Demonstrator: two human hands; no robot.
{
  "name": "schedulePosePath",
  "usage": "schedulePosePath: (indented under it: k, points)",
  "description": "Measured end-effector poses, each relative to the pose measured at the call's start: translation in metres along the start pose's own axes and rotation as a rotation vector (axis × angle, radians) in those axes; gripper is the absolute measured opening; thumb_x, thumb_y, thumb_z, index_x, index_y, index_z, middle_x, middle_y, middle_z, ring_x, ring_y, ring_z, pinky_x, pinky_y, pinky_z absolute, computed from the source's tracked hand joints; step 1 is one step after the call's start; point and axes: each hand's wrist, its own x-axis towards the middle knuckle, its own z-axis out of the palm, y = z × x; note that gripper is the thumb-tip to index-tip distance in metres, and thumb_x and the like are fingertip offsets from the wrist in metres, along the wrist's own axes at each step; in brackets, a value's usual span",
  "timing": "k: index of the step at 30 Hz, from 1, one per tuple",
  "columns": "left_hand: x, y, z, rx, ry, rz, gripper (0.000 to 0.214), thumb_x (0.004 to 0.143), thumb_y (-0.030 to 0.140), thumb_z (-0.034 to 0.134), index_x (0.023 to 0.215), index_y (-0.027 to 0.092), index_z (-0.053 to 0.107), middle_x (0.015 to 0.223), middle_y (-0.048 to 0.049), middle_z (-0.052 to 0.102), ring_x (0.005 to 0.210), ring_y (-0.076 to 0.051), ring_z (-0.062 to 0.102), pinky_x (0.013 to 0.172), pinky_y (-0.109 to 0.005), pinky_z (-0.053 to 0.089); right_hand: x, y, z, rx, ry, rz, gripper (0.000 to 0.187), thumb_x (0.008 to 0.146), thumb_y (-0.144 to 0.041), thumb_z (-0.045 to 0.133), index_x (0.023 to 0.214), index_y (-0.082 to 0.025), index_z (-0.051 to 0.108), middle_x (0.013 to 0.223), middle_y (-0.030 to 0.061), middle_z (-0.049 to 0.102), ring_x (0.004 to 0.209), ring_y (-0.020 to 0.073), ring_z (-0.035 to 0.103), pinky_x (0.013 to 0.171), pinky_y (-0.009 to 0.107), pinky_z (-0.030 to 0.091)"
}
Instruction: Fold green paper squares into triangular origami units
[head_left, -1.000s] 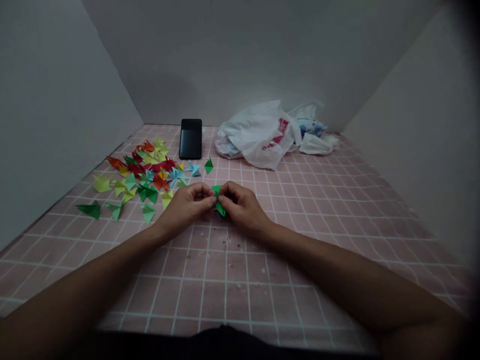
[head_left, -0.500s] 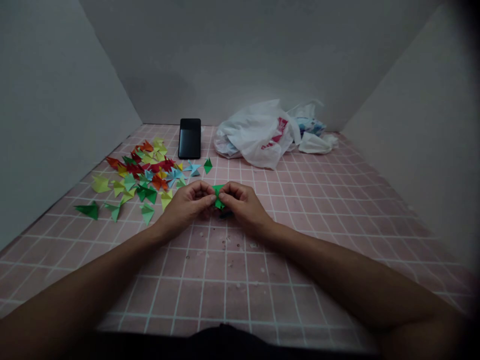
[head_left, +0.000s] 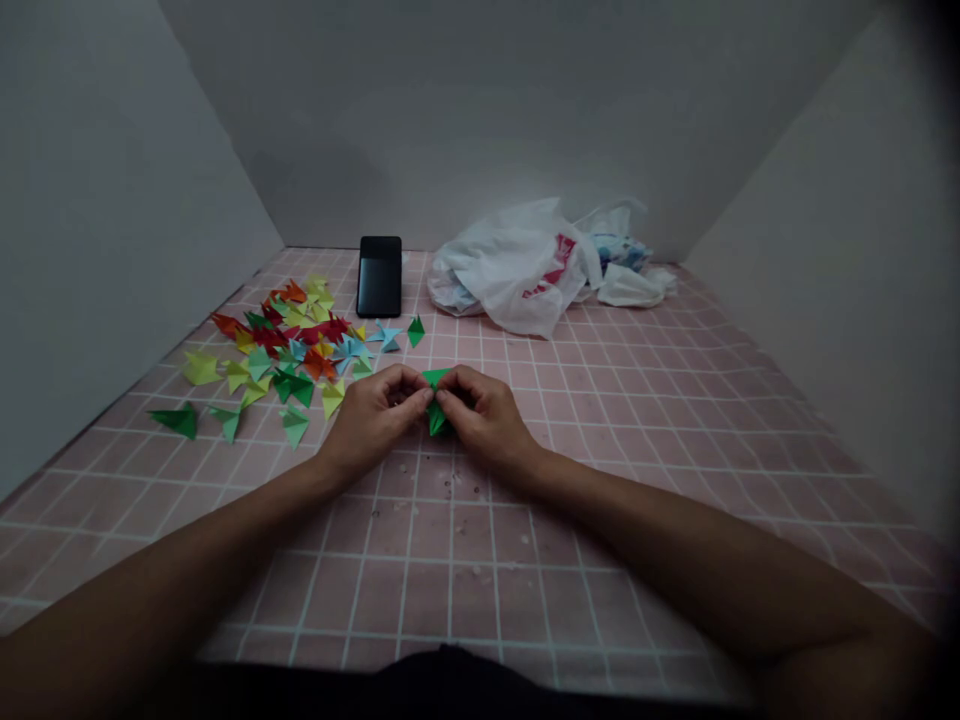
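Note:
A small piece of folded green paper (head_left: 437, 420) is pinched between both hands above the tiled-pattern cloth. My left hand (head_left: 381, 408) grips its left side with thumb and forefinger. From the right, my right hand (head_left: 484, 412) pinches it the same way, the two thumbs almost meeting. The paper's top edge shows above the fingertips and a pointed part hangs below; its middle is partly hidden. Left of my left hand lies a pile of folded paper pieces (head_left: 291, 385) in green, yellow, red, orange and light blue. A small green folded piece (head_left: 415, 331) lies just beyond the hands.
At the back stands or lies a black phone (head_left: 379, 280). To its right is a crumpled white plastic bag (head_left: 517, 265) with red print, beside another bag (head_left: 634, 285) holding something blue. Pale walls enclose the pink checked cloth (head_left: 637, 400) on the left, back and right.
The green paper now shows a longer point below the thumbs and more of its top edge. Both hands have shifted only slightly, still pinching it.

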Motion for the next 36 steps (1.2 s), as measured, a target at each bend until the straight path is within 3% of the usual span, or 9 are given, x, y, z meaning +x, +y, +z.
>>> schedulePosePath:
  k: [18, 27, 36]
  points:
    - [0.000, 0.001, 0.001, 0.070, 0.037, -0.049, 0.016, 0.076, 0.034, 0.062, 0.078, 0.018, 0.064, 0.069, 0.0003, 0.063, 0.063, -0.015, 0.059, 0.060, -0.027, 0.046, -0.001, 0.006, 0.000, -0.217, -0.023, -0.237, 0.014, 0.090, -0.013, 0.055, 0.079, -0.021, 0.058, 0.081, 0.0026, 0.064, 0.078, 0.0174, 0.058, 0.079, 0.032, 0.046]
    - [-0.003, 0.005, 0.002, 0.015, 0.043, -0.040, 0.021, 0.077, 0.038, 0.067, 0.080, 0.018, 0.066, 0.073, -0.0007, 0.066, 0.066, -0.015, 0.061, 0.059, -0.026, 0.048, -0.002, 0.005, 0.001, -0.185, -0.008, -0.174, 0.012, 0.092, -0.014, 0.053, 0.083, -0.020, 0.059, 0.080, 0.0028, 0.064, 0.075, 0.0167, 0.059, 0.071, 0.030, 0.045]
    - [-0.004, 0.010, 0.004, -0.149, 0.017, -0.216, 0.019, 0.068, 0.030, 0.065, 0.082, 0.019, 0.062, 0.062, 0.0033, 0.064, 0.051, -0.013, 0.059, 0.050, -0.025, 0.050, -0.005, 0.005, 0.001, -0.401, -0.027, -0.344, 0.014, 0.093, -0.015, 0.049, 0.081, -0.020, 0.054, 0.081, 0.0055, 0.061, 0.077, 0.0193, 0.053, 0.073, 0.033, 0.041]
